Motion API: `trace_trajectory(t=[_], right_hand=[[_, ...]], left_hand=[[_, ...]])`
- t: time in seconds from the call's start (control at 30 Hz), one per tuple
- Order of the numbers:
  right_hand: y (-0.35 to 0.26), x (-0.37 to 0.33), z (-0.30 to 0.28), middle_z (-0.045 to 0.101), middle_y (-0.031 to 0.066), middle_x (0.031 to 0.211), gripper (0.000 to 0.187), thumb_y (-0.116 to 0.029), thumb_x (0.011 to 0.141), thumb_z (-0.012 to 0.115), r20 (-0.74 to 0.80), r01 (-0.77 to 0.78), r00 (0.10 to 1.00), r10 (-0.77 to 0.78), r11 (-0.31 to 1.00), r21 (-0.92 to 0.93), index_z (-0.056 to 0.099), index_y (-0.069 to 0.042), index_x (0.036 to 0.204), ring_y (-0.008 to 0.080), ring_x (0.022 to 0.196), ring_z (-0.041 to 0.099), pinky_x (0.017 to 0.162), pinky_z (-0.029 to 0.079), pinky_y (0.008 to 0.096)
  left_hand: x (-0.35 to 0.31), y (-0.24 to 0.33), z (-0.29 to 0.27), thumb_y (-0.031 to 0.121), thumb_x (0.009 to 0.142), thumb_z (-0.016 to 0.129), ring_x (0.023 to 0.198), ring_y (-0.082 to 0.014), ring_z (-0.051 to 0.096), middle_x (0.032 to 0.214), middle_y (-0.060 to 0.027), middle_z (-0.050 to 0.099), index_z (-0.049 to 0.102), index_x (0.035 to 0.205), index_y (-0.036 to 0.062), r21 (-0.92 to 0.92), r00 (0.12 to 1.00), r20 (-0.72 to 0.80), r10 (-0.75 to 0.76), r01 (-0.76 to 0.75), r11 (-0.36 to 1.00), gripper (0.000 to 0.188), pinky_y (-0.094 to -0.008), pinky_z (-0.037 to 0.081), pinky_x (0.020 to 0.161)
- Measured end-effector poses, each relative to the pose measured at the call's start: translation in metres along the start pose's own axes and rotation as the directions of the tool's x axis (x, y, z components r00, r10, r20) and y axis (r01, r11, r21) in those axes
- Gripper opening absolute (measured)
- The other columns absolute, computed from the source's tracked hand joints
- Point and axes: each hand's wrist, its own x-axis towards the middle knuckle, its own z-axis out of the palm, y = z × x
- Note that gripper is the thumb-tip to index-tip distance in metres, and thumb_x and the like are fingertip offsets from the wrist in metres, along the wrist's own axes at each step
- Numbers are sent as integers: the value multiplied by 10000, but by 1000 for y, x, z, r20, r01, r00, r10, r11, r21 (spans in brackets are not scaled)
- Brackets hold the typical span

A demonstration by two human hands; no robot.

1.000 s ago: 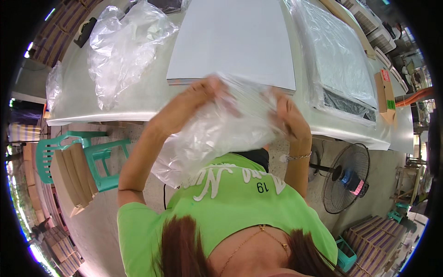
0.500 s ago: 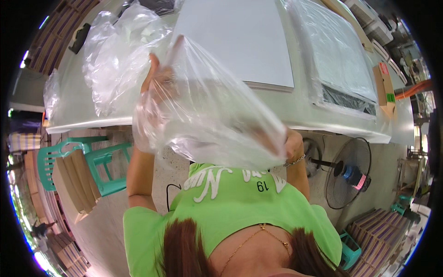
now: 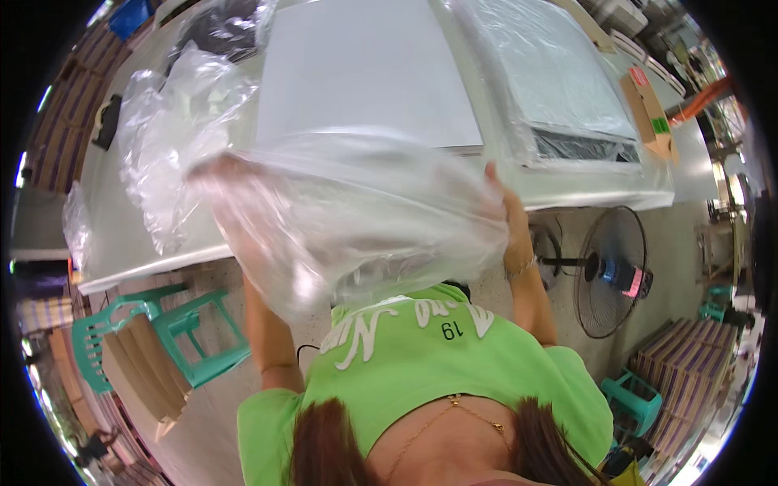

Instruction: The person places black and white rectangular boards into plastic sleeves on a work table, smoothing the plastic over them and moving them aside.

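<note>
A large clear plastic bag is spread wide between my two hands, in front of my chest and over the table's near edge. My left hand shows only as a blur through the film at the bag's left side; its fingers are smeared by motion. At the opposite side my right hand grips the bag, its thumb pointing up and the fingers partly covered by plastic. Beyond the bag lies a stack of large white sheets on the table, its near left corner hidden by the film.
Crumpled clear plastic lies left of the stack. A plastic-wrapped flat pack and a cardboard box are on the right. Below the table edge stand green chairs at left and a fan at right.
The bag has opened wider and moved forward over the near end of the sheets. My left hand has lowered and shifted outward; my right hand has risen.
</note>
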Motion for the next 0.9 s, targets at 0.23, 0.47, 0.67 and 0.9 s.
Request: trace_trajectory(t=[0.23, 0.47, 0.67, 0.9], right_hand=[[49, -37, 7, 569, 89, 1138, 607, -422, 875, 595, 272, -367, 911, 308, 909, 198, 443, -10, 1294, 149, 929, 580, 819, 439, 287], [-22, 6, -36, 530, 119, 1224, 653, -395, 861, 607, 94, 237, 916, -391, 715, 658, 367, -44, 1357, 192, 986, 575, 925, 377, 389], [-34, 36, -52, 497, 146, 1297, 710, -372, 850, 618, 48, 215, 626, -779, 231, 949, 301, -73, 1410, 229, 1035, 572, 1015, 324, 475], [-76, 21, -8, 554, 95, 1230, 584, -340, 842, 629, 349, -187, 670, -655, 307, 933, 423, -120, 1342, 257, 1008, 594, 923, 450, 449]], left_hand=[[19, 10, 26, 188, 800, 650, 914, -163, 571, 1281, -128, 489, 325, 1379, -18, 16, 999, -6, 43, -43, 999, 695, -221, 487, 788], [-3, -20, 43, 105, 795, 647, 1019, -174, 590, 1374, -146, 439, 270, 1407, -24, 552, 827, -63, -559, 495, 671, 730, -233, 490, 843], [3, -33, 36, 60, 850, 604, 1088, -245, 586, 1299, -183, 501, 358, 1367, -10, 204, 775, -282, -565, 625, 754, 577, -365, 530, 860], [-4, -20, -54, 294, 918, 536, 1069, -319, 582, 1193, -160, 575, 448, 1305, 13, 520, 821, 557, -129, -223, 824, 486, -450, 494, 903]])
